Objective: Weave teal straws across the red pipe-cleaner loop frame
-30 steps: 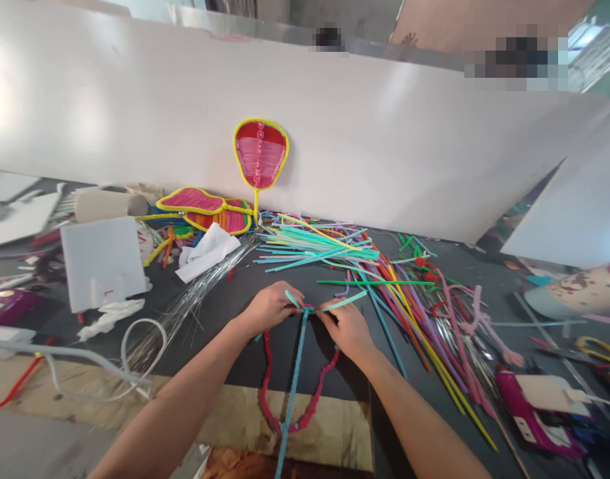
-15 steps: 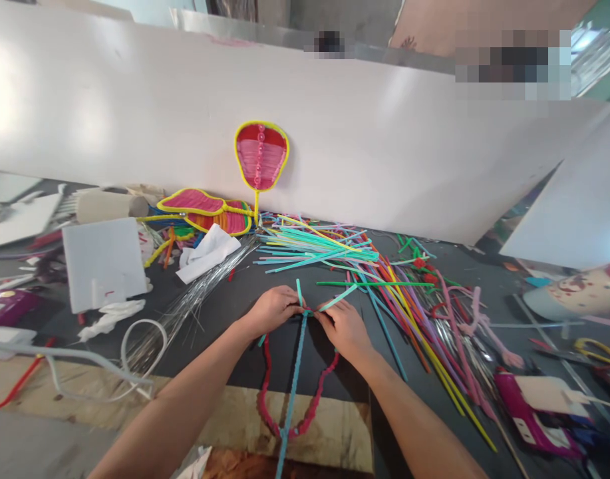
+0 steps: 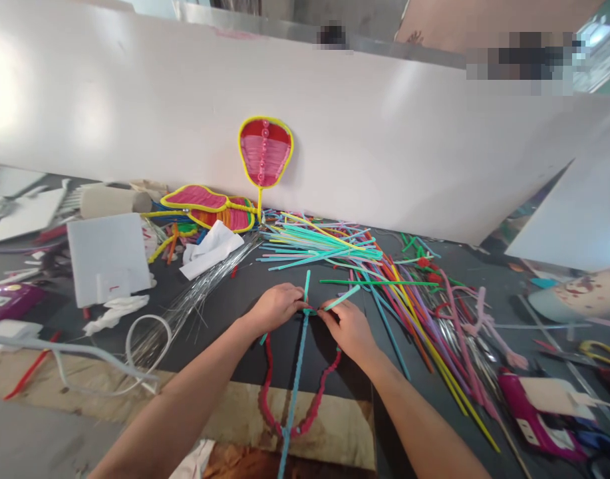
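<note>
Between my hands is a pipe-cleaner frame: a long twisted blue stem (image 3: 294, 379) runs down the middle, with a curved red pipe-cleaner outline (image 3: 267, 389) crossing it near the bottom. At the top of the stem, a mint-green pipe cleaner (image 3: 345, 297) is wound around the joint, and its two free ends stick up. My left hand (image 3: 279, 306) pinches the joint from the left, close to one upright end. From the right, my right hand (image 3: 348, 326) grips it with bent fingers, beside the other slanting end. Fingertips partly hide the joint.
Mint-green pipe cleaners (image 3: 324, 243) are heaped beyond my hands. A finished pink-and-red panel with yellow edging (image 3: 265, 153) stands at the white board (image 3: 384, 133). Silver wires (image 3: 205, 283) lie left; a purple glue gun (image 3: 529, 419) and scissors (image 3: 584, 356) lie right.
The upright mint-green end by my left hand now shows longer and leans slightly right. Both hands stay at the joint, while the whole view has shifted a little.
</note>
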### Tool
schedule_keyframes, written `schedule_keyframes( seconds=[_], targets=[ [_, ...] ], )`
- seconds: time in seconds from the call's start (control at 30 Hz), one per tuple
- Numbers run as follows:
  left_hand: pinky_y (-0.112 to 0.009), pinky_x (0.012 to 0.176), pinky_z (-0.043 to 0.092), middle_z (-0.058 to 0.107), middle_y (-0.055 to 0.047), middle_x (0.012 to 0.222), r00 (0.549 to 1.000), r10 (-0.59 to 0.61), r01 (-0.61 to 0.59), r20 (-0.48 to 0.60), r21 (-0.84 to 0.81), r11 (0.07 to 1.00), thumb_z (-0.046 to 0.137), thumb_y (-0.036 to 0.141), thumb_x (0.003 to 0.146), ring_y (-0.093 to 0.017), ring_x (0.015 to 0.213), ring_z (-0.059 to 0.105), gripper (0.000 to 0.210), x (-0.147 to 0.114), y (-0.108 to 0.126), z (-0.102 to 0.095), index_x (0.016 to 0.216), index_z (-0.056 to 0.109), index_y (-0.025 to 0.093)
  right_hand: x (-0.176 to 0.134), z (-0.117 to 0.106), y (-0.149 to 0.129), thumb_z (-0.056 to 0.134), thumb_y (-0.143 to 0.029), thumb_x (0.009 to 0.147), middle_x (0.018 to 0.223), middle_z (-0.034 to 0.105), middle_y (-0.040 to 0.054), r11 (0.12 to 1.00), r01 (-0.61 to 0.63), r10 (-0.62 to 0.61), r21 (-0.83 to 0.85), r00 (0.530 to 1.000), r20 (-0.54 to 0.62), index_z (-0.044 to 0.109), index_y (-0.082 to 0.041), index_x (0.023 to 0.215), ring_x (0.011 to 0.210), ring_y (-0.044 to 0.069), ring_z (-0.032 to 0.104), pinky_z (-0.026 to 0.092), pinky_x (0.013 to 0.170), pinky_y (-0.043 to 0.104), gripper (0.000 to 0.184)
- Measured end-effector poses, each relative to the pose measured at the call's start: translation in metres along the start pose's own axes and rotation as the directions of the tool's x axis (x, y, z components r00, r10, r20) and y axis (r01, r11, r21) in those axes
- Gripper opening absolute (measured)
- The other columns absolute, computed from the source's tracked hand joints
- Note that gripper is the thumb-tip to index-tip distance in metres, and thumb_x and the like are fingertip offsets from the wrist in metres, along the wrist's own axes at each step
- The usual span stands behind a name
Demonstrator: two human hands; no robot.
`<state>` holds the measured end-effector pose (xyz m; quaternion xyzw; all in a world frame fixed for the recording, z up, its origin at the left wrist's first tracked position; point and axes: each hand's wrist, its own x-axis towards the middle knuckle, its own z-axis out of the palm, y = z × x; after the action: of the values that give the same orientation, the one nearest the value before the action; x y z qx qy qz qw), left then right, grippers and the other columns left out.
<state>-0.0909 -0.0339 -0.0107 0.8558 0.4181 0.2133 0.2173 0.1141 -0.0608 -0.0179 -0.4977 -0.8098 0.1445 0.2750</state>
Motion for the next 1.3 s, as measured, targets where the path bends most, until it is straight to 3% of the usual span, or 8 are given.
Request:
schedule_keyframes(
  seconds=[0.2, 0.63, 0.77, 0.97, 1.17, 1.3],
  targets=[
    [-0.024, 0.084, 0.045, 0.07, -0.003, 0.091, 0.994, 0.095, -0.087, 0.063, -0.113, 0.99, 0.052, 0.021, 0.087, -0.015, 0.09, 0.061, 0.016, -0.001, -0.003, -0.007, 0.09, 0.068, 0.019, -0.002, 0.004, 0.004, 0.054, -0.027, 0.088, 0.082, 0.07, 0.0032, 1.0, 0.019, -0.019, -0.014, 1.0, 0.005, 0.065, -0.021, 0.083, 0.08, 0.019, 0.064, 0.045, 0.073, 0.03, 0.014],
    [-0.025, 0.082, 0.047, 0.069, -0.004, 0.085, 0.998, 0.063, -0.063, 0.024, -0.02, 0.998, 0.047, 0.025, 0.089, -0.015, 0.087, 0.062, 0.022, -0.001, -0.002, -0.003, 0.083, 0.067, 0.019, -0.002, 0.003, -0.001, 0.052, -0.027, 0.09, 0.084, 0.069, 0.0037, 0.989, 0.109, -0.102, -0.103, 0.993, 0.064, 0.064, -0.022, 0.083, 0.083, 0.02, 0.061, 0.042, 0.08, 0.033, 0.015],
    [-0.026, 0.082, 0.047, 0.068, -0.004, 0.084, 0.997, 0.074, -0.074, 0.018, 0.002, 0.997, 0.047, 0.026, 0.089, -0.016, 0.087, 0.061, 0.021, -0.001, -0.002, -0.001, 0.083, 0.066, 0.019, 0.0, 0.003, -0.001, 0.052, -0.027, 0.09, 0.085, 0.07, 0.0042, 0.991, 0.087, -0.082, -0.104, 0.995, 0.051, 0.065, -0.022, 0.086, 0.082, 0.02, 0.062, 0.043, 0.078, 0.032, 0.014],
    [-0.029, 0.086, 0.045, 0.069, -0.005, 0.088, 0.986, 0.147, -0.15, -0.08, -0.031, 0.988, 0.051, 0.023, 0.088, -0.017, 0.091, 0.06, 0.017, 0.0, 0.003, -0.002, 0.088, 0.067, 0.019, 0.005, -0.004, -0.003, 0.053, -0.025, 0.089, 0.085, 0.07, 0.0048, 0.989, 0.089, -0.087, -0.118, 0.996, 0.026, 0.065, -0.022, 0.086, 0.084, 0.021, 0.061, 0.044, 0.076, 0.031, 0.013],
    [-0.027, 0.081, 0.046, 0.069, -0.004, 0.084, 0.992, 0.114, -0.115, -0.051, -0.002, 0.993, 0.053, 0.021, 0.087, -0.017, 0.088, 0.059, 0.016, 0.001, 0.003, 0.002, 0.081, 0.068, 0.018, 0.004, -0.006, -0.008, 0.052, -0.023, 0.089, 0.085, 0.069, 0.0039, 0.994, 0.03, -0.018, -0.104, 0.994, 0.112, 0.064, -0.022, 0.087, 0.08, 0.019, 0.064, 0.045, 0.067, 0.027, 0.013],
    [-0.027, 0.08, 0.046, 0.069, -0.004, 0.084, 0.995, 0.096, -0.095, -0.039, 0.028, 0.995, 0.051, 0.022, 0.088, -0.017, 0.087, 0.06, 0.019, 0.001, 0.002, 0.004, 0.079, 0.068, 0.017, 0.001, -0.001, -0.011, 0.051, -0.023, 0.089, 0.088, 0.069, 0.0041, 0.997, -0.012, 0.019, -0.079, 0.996, 0.083, 0.064, -0.021, 0.09, 0.08, 0.019, 0.066, 0.045, 0.066, 0.026, 0.014]
  ],
)
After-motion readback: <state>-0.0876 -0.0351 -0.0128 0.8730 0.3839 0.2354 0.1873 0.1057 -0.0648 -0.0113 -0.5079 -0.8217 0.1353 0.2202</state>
